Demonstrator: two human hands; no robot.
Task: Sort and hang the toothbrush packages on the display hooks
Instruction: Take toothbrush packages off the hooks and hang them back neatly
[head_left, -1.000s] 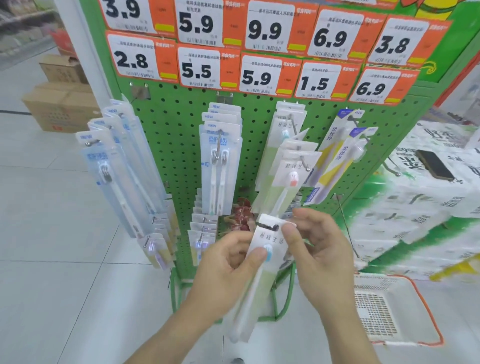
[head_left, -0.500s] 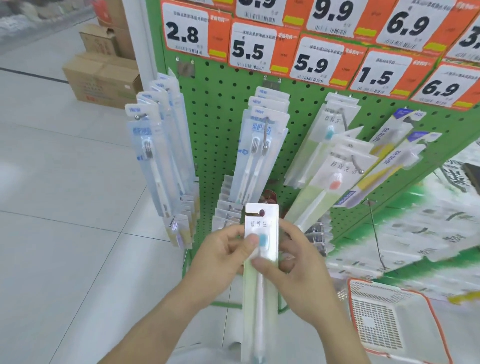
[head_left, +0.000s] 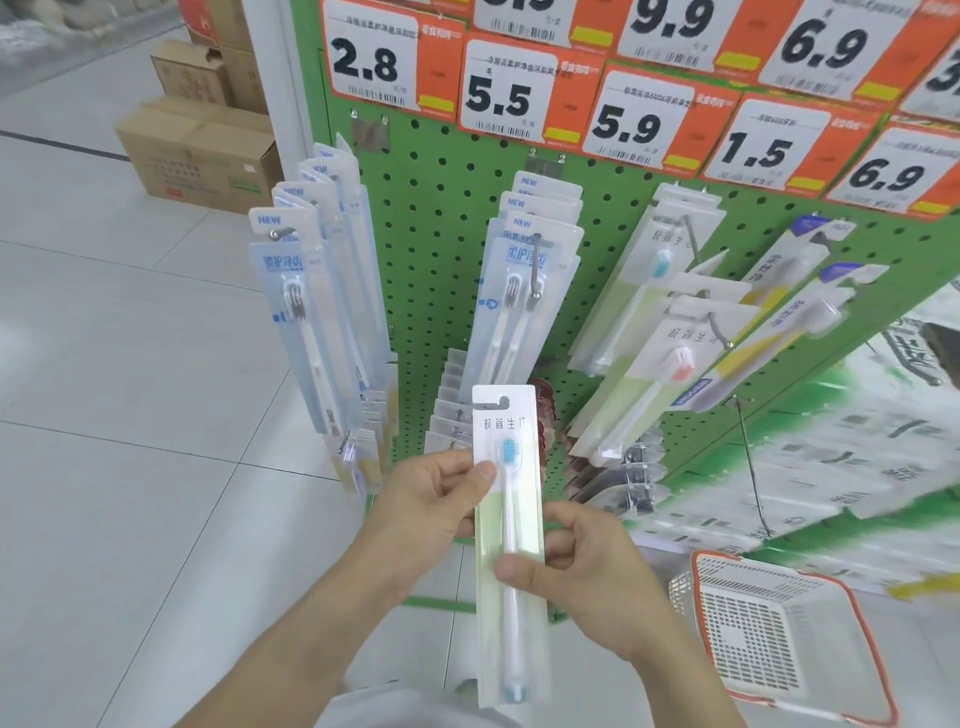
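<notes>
Package (head_left: 508, 519) held upright before the pegboard (head_left: 441, 249), long axis vertical, hang-hole uppermost; left hand (head_left: 431, 512) pinches its upper edge, right hand (head_left: 582, 577) its middle; matching green packs (head_left: 670, 358) hang up-right, nearer the right hand.

I see both hands holding one upright toothbrush package (head_left: 508, 519): my left hand (head_left: 431, 509) pinches its upper edge, my right hand (head_left: 587, 571) grips mid-card. Behind stands the green pegboard (head_left: 441, 249) with hung packs; an orange-rimmed basket (head_left: 779, 634) sits lower right.
</notes>
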